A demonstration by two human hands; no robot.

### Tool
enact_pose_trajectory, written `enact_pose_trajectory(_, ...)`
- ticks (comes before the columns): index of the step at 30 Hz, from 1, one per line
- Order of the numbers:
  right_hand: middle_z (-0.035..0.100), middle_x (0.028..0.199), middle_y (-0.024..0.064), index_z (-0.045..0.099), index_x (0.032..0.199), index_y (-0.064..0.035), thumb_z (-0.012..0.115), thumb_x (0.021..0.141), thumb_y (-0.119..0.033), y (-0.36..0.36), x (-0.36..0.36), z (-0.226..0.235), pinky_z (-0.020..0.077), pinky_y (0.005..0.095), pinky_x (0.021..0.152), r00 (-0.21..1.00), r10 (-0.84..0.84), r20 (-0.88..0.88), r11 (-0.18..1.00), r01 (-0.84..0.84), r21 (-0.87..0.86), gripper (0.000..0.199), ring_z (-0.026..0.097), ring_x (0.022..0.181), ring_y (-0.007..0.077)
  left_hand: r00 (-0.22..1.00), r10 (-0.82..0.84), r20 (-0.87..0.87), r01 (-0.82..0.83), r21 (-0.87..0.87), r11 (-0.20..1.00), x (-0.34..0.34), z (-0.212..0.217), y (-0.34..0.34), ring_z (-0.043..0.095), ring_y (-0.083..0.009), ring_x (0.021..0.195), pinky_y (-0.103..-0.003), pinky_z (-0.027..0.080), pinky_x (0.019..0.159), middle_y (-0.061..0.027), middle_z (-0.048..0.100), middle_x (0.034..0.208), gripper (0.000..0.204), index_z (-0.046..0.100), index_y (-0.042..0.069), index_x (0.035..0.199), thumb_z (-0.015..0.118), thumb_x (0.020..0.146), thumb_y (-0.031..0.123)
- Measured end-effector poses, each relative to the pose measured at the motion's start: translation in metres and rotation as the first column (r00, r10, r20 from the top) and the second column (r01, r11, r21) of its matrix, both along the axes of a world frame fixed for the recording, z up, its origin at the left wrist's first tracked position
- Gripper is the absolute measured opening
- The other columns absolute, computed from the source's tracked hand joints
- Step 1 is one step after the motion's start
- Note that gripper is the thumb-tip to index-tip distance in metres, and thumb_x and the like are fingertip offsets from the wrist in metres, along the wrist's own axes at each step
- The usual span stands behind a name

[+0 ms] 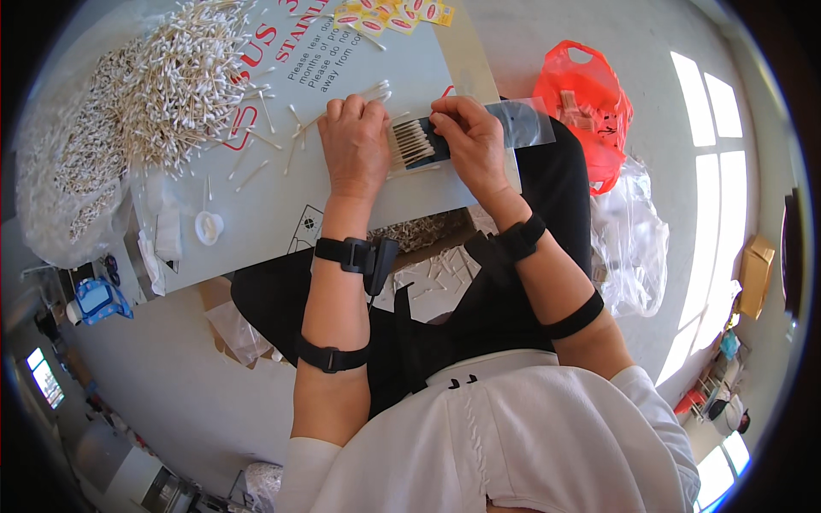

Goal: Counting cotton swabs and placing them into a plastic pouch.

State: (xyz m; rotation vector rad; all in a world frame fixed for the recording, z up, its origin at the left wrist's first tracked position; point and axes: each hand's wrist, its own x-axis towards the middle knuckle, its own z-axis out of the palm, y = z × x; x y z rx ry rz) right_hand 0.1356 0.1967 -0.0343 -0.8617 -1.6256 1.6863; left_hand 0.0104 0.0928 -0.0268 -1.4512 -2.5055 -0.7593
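Observation:
A neat row of cotton swabs [412, 143] lies side by side on a dark strip between my two hands. A clear plastic sleeve [532, 125] reaches out to the right past the table edge. My left hand [355, 150] has its fingers curled down at the left end of the row; what they grip is hidden under them. More swabs [376, 91] stick out beyond its fingertips. With thumb and forefinger together, my right hand [472, 145] pinches the sleeve at the right end of the row.
A large heap of loose cotton swabs [184, 81] spills from a clear bag at the table's left. Small yellow packets [393, 15] lie at the far edge. A small white dish [208, 227] stands near left. A red plastic bag [590, 103] is right of the table; an open box [436, 256] sits below.

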Motion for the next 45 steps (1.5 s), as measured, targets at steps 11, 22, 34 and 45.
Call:
enact_pose_trajectory(11,0.061,0.091,0.0051,0.069,0.077,-0.0123,0.068,0.073,-0.006,0.017,-0.034,-0.001,0.0506,0.0369,0.078,0.935,0.094,0.342,0.604,-0.327,0.727,0.007,0.057,0.09,0.0275,0.999,0.017,0.048,-0.02,0.052,0.998,-0.001,0.001,-0.012,0.053,-0.0245,0.095,-0.039,0.04,0.083,-0.0003,0.058,0.089,0.015,0.066,0.012,0.084,0.07,0.074,0.003)
enact_pose_trajectory(22,0.062,0.102,0.0086,0.065,0.084,-0.0036,0.062,0.079,0.001,0.012,-0.02,0.002,0.0497,0.0316,0.083,0.966,0.185,0.179,0.794,-0.254,0.552,0.007,0.059,0.094,0.026,0.988,-0.051,0.147,0.033,0.125,0.992,-0.004,-0.004,-0.023,0.049,-0.0311,0.112,-0.047,0.037,0.097,-0.0089,0.057,0.113,0.031,0.062,0.007,0.108,0.068,0.078,0.009)
enact_pose_trajectory(34,0.054,0.132,0.0112,0.056,0.124,0.0035,0.046,0.102,-0.014,-0.025,0.013,-0.004,0.0417,0.0289,0.104,0.972,-0.034,-0.233,0.991,0.003,-0.13,0.03,0.053,0.116,0.0158,0.983,-0.115,0.144,0.14,-0.179,0.974,0.045,0.001,-0.032,0.023,-0.0354,0.145,-0.052,0.018,0.117,-0.0198,0.027,0.155,0.074,0.031,0.001,0.147,0.063,0.09,0.035)
enact_pose_trajectory(45,0.05,0.139,0.0142,0.051,0.132,0.0058,0.044,0.105,-0.022,-0.029,-0.009,-0.009,0.0361,0.0323,0.111,0.985,-0.001,-0.17,1.0,0.006,0.027,0.04,0.046,0.129,0.02,0.62,-0.217,0.754,-0.343,0.509,0.789,0.053,-0.008,-0.001,0.027,-0.0287,0.143,-0.04,0.021,0.117,-0.0205,0.03,0.153,0.06,0.028,-0.004,0.147,0.039,0.104,0.036)
